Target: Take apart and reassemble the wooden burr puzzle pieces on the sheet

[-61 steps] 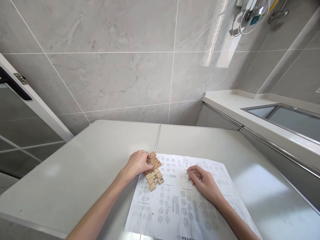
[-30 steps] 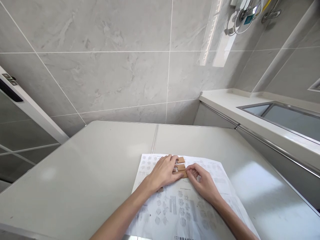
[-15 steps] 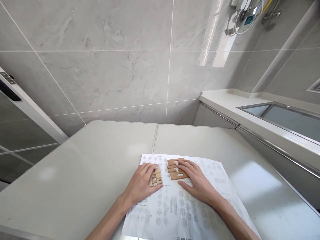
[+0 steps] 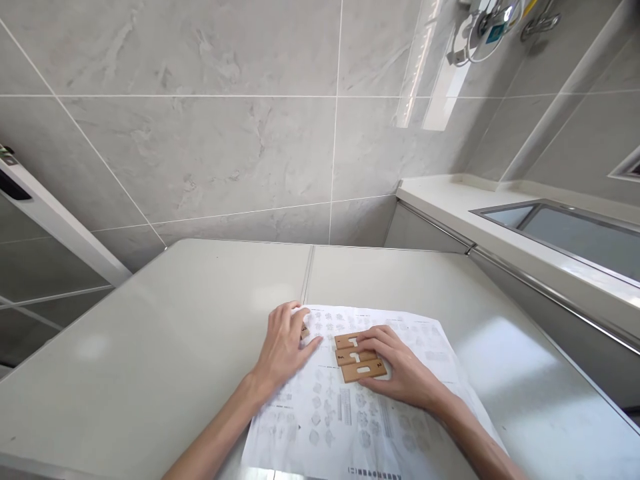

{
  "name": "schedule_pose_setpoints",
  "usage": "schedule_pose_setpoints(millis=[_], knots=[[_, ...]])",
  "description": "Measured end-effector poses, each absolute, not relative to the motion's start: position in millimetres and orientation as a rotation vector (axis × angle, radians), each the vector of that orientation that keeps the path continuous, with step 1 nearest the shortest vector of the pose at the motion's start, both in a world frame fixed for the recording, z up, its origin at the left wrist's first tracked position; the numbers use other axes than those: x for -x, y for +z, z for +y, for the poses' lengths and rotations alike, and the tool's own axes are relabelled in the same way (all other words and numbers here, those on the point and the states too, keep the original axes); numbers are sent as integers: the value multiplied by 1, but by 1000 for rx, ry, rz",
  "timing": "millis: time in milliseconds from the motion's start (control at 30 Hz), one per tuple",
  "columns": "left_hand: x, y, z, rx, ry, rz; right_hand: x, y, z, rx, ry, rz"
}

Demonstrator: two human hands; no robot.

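Three flat wooden puzzle pieces point(image 4: 351, 375) with cut-out slots lie side by side on a printed paper sheet point(image 4: 300, 433). Dark marks show on their ends. My right hand point(image 4: 395, 367) is closed around their right part, fingers over the far side and thumb at the near edge. To the left, my left hand point(image 4: 284, 340) curls over a group of small wooden pieces point(image 4: 305, 331) near the sheet's upper left edge. Only a corner of that group shows between thumb and fingers; the palm hides the remainder.
Beneath the sheet is a white table point(image 4: 200, 320) with a seam across it. A grey tiled wall point(image 4: 210, 153) rises behind. At the right stands a counter point(image 4: 440, 193) with a sink point(image 4: 575, 233); a white-framed door point(image 4: 65, 220) is at the left.
My left hand has moved away from me, up the sheet, now covering most of the small pieces. My right hand has drawn the flat pieces slightly nearer. The view has shifted a little.
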State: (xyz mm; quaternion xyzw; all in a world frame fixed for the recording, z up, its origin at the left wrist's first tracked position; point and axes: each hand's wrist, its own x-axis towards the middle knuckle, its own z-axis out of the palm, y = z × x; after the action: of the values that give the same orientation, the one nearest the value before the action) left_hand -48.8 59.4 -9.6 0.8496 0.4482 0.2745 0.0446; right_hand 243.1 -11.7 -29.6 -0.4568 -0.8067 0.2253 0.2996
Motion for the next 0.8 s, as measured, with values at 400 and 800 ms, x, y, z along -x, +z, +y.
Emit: schedule_pose_setpoints(millis=[400, 800], knots=[[-17, -15, 35, -2769, 700, 932, -254, -20, -24, 1213, 656, -2163], [-12, -19, 30, -2701, 662, 901, -285, -38, -79, 1607, 806, -1958]])
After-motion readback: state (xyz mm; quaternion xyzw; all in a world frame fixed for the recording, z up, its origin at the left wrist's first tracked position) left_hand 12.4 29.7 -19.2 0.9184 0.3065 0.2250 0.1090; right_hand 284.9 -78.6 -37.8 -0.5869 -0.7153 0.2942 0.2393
